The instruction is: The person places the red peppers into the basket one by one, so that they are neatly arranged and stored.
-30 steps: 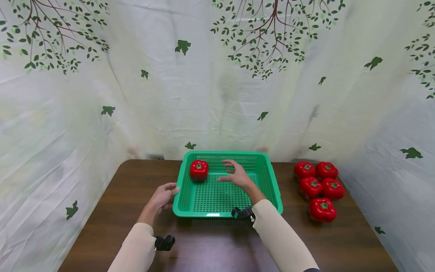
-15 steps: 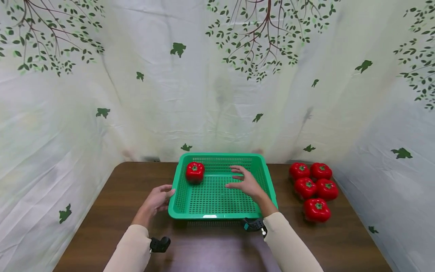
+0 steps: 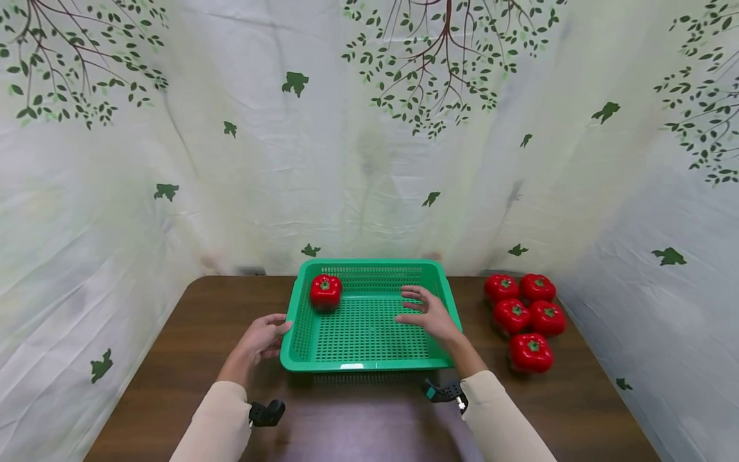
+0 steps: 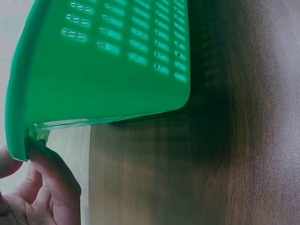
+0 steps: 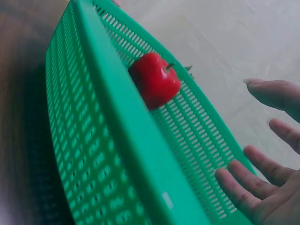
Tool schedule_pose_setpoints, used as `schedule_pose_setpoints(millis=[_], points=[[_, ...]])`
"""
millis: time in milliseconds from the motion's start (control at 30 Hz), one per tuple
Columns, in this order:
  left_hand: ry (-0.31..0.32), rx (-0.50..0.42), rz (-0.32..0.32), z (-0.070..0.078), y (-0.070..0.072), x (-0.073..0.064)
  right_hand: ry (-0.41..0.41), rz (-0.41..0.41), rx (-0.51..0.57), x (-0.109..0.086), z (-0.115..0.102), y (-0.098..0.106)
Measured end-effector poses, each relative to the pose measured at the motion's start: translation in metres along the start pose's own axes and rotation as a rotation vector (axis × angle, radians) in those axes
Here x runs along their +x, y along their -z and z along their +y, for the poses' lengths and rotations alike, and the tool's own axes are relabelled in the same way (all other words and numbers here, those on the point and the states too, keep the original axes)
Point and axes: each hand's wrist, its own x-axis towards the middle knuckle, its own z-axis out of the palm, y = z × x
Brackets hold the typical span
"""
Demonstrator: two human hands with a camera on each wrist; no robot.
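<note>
A green plastic basket (image 3: pixel 369 367) with slotted walls stands on the brown table. One red bell pepper (image 3: pixel 326 292) sits inside it, near the back left corner. At the basket's left side my left hand (image 3: pixel 261 338) pinches the rim between thumb and fingers, which the left wrist view shows close up on the rim (image 4: pixel 18 103). My right hand (image 3: pixel 430 314) hovers over the basket's right part, fingers spread and holding nothing. In the right wrist view those fingers (image 5: pixel 255 187) are apart from the pepper (image 5: pixel 157 80).
Several more red bell peppers (image 3: pixel 512 316) stand grouped on the table (image 3: pixel 369 417) to the right of the basket. Behind the table hangs a pale curtain (image 3: pixel 346 160) printed with leaves and branches.
My right hand has moved to the right above the basket, away from the pepper inside. The left hand stays on the rim. The whole head view has shifted slightly.
</note>
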Motion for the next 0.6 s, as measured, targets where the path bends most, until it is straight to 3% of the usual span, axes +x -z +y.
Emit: schedule_pose_setpoints(millis=[233,600], points=[[0.012,-0.019,0.005,0.000,-0.001,0.002,0.038,0.018,0.051,-0.011,0.005,0.014],[0.017,-0.074,0.006,-0.004,-0.002,0.004,0.132,0.042,0.025,-0.026,0.008,0.032]])
